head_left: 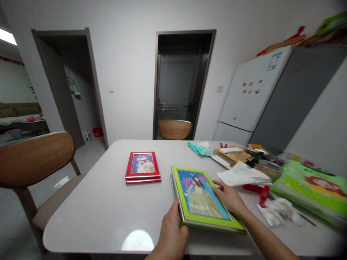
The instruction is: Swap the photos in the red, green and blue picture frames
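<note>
A green-framed picture of a figure in a yellow dress lies on the white table, on top of another frame. My left hand grips its near left edge, thumb on top. My right hand rests on its right edge, fingers curled over the frame. Further left, two stacked red picture frames lie flat, apart from both hands.
White cloth, crumpled tissue, a red tool, green bags and clutter crowd the table's right side. A wooden chair stands at left, another chair at the far end. A fridge is at back right.
</note>
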